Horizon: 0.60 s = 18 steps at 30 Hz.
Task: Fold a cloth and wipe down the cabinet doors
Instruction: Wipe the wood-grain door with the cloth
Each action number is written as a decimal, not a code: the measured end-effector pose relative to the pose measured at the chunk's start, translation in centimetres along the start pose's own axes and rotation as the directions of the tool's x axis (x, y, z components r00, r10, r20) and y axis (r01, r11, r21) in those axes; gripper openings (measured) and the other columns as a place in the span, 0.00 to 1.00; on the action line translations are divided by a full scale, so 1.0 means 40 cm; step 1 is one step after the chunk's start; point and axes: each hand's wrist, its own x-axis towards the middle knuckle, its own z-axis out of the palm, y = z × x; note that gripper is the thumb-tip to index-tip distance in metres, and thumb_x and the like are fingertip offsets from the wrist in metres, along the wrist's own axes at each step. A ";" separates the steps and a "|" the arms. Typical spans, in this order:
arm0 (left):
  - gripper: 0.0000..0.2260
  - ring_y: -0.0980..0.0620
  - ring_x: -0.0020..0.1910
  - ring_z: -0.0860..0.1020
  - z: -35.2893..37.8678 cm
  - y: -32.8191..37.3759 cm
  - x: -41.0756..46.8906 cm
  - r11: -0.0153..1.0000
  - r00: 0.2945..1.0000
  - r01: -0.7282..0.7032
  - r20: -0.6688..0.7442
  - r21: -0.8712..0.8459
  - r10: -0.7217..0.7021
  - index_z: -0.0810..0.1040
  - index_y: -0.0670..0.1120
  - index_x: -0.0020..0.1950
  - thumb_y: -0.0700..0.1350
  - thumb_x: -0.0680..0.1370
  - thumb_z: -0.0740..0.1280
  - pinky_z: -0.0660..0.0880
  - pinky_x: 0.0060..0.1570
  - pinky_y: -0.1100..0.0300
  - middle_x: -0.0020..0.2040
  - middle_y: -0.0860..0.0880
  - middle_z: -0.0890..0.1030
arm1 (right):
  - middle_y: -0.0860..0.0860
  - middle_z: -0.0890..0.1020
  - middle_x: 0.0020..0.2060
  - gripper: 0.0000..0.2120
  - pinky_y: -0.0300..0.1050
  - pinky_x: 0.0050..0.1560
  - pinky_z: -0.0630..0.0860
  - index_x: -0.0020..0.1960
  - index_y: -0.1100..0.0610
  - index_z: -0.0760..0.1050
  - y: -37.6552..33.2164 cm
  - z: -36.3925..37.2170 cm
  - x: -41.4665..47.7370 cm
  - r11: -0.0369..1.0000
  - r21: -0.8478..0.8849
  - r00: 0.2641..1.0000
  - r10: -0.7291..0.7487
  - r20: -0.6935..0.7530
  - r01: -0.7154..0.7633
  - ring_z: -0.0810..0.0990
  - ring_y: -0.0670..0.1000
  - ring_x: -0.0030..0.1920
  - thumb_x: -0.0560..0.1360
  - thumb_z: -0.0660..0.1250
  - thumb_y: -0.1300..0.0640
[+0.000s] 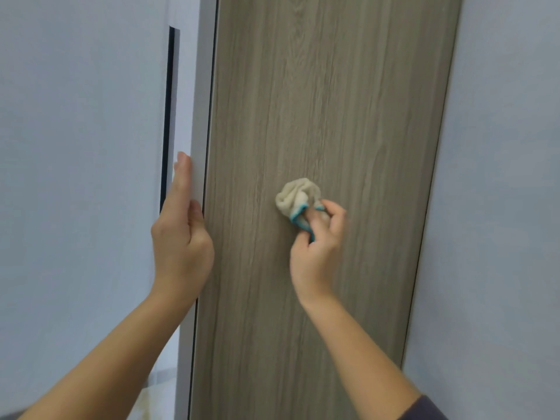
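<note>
A tall wood-grain cabinet door (318, 101) fills the middle of the view. Its white left edge (198, 116) faces me. My right hand (318, 250) grips a bunched cream cloth with a teal border (298, 195) and presses it against the door face. My left hand (181, 234) holds the door's white edge, thumb on the near side and fingers wrapped round the back, where they are hidden.
A pale wall panel (75, 147) stands to the left, with a dark narrow gap (168, 116) beside the door edge. Another pale wall (500, 207) lies to the right of the door.
</note>
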 end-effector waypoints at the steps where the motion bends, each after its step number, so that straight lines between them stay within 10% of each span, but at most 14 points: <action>1: 0.27 0.50 0.73 0.63 -0.002 -0.004 0.002 1.000 1.000 0.010 0.003 -0.022 -0.010 0.57 0.50 0.77 0.31 0.80 0.54 0.61 0.70 0.64 0.75 0.49 0.65 | 0.50 0.68 0.55 0.20 0.36 0.63 0.66 0.57 0.61 0.80 -0.023 0.007 -0.018 0.999 0.013 0.998 -0.049 0.036 0.049 0.73 0.55 0.57 0.70 0.58 0.72; 3: 0.27 0.49 0.74 0.63 -0.006 -0.007 0.006 0.997 1.000 0.019 0.013 -0.073 -0.018 0.59 0.52 0.76 0.31 0.80 0.54 0.61 0.72 0.55 0.75 0.49 0.66 | 0.52 0.70 0.57 0.20 0.42 0.63 0.67 0.58 0.60 0.80 -0.065 0.018 -0.061 0.983 0.025 0.978 -0.182 0.104 0.180 0.72 0.56 0.57 0.71 0.58 0.69; 10: 0.26 0.66 0.74 0.54 -0.013 -0.013 -0.028 0.995 0.999 0.023 0.046 -0.098 -0.019 0.58 0.48 0.77 0.31 0.80 0.54 0.52 0.70 0.73 0.75 0.58 0.59 | 0.53 0.72 0.58 0.17 0.52 0.59 0.71 0.57 0.56 0.81 -0.067 -0.004 -0.097 0.898 0.093 0.865 -0.440 0.242 0.431 0.73 0.60 0.55 0.81 0.55 0.62; 18: 0.30 0.57 0.77 0.49 -0.002 -0.038 -0.138 0.989 0.998 -0.055 0.041 0.134 0.050 0.47 0.47 0.78 0.32 0.79 0.54 0.48 0.73 0.70 0.78 0.54 0.52 | 0.58 0.72 0.57 0.23 0.43 0.65 0.67 0.58 0.55 0.74 0.164 -0.096 -0.036 0.987 -0.055 0.983 -0.142 0.121 0.149 0.73 0.58 0.58 0.66 0.56 0.69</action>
